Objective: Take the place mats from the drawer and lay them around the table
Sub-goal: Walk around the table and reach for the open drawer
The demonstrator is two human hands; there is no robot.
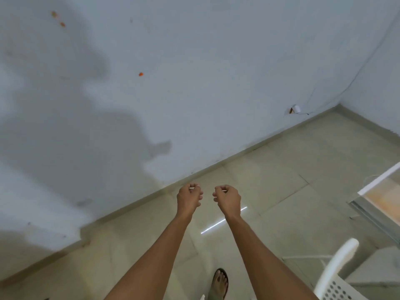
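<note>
No place mat and no drawer is in view. My left hand (pixel 189 198) and my right hand (pixel 228 198) are stretched out side by side in front of me, over the pale tiled floor near the foot of the wall. The fingers of both hands are loosely curled inward and hold nothing. The two hands are a short gap apart and touch nothing. At the right edge shows a corner of the table (pixel 377 180), with a white rim and a pale orange surface.
A grey-blue wall (pixel 194 83) fills the upper view and meets the floor along a diagonal skirting. A white perforated plastic chair (pixel 337 276) stands at the bottom right. My sandalled foot (pixel 219 282) is on the tiles. A small socket (pixel 295 109) sits low on the wall.
</note>
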